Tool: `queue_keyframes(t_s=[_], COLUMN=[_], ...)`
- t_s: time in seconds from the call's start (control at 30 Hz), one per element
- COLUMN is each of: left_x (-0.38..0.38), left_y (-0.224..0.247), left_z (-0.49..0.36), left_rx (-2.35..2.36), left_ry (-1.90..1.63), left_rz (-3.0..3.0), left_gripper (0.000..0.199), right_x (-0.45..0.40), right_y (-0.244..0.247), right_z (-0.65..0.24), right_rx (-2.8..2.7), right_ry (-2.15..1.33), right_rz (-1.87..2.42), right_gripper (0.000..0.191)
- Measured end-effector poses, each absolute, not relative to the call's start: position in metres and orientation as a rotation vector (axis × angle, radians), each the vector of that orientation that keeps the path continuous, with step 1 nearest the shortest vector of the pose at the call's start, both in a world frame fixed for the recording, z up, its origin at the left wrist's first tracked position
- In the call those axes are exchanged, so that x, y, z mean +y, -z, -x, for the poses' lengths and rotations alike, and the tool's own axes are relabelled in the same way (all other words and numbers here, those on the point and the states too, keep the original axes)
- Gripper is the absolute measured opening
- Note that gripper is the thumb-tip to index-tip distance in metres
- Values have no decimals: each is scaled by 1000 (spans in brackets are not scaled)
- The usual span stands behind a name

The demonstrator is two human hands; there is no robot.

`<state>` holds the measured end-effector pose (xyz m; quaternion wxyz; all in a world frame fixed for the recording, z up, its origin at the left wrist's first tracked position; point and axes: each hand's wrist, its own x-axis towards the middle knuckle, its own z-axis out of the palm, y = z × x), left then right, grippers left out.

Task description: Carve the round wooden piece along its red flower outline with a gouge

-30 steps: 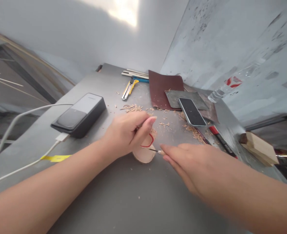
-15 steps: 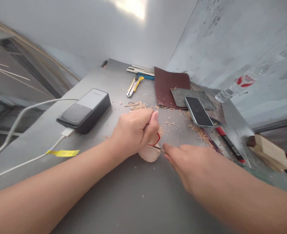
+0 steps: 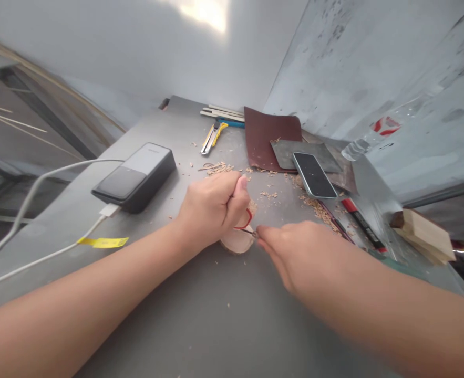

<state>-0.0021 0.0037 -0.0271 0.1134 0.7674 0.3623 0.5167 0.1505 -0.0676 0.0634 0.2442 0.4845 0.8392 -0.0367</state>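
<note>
A pale round wood slice [image 3: 236, 241] with bark round its rim lies on the grey table, a curved red line [image 3: 246, 219] marked on its face. My left hand [image 3: 216, 202] is closed over the slice's far left part and holds it against the table; the fingertips are hidden. From the right, my right hand [image 3: 295, 252] is closed round a thin carving tool [image 3: 249, 232]. Only its slim dark metal end shows, touching or just over the wood beside the red line. The tool's handle is hidden inside the hand.
Wood shavings [image 3: 218, 168] lie beyond my hands, near a yellow utility knife [image 3: 214, 137]. A power bank [image 3: 137, 176] with white cables stands left. Right are brown sandpaper [image 3: 269, 134], a phone [image 3: 315, 176], a red-and-black marker [image 3: 363, 224], a plastic bottle [image 3: 373, 136] and a wood block [image 3: 424, 236].
The whole view has shifted a little, so things appear slightly farther left. Both hands keep their grips, and the tool's end stays by the red line.
</note>
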Motion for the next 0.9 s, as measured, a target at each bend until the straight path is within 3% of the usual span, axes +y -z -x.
queue_keyframes(t_s=[0.2, 0.5, 0.77, 0.9], left_x=[3, 3, 2, 6], left_y=[28, 30, 29, 28], left_z=[2, 2, 3, 4], left_rx=[1082, 1077, 1194, 1221], left_ry=[-1528, -1586, -1560, -1558], left_rz=[-2252, -2301, -2301, -2281], left_gripper=[38, 39, 40, 39], right_x=[-93, -69, -98, -83], right_y=[-61, -68, -48, -53], right_z=[-144, -142, -140, -144], right_rx=[2323, 2170, 2285, 2254], right_ry=[-188, 171, -285, -127], right_rz=[-1309, -1433, -1281, -1334], right_gripper=[45, 25, 60, 52])
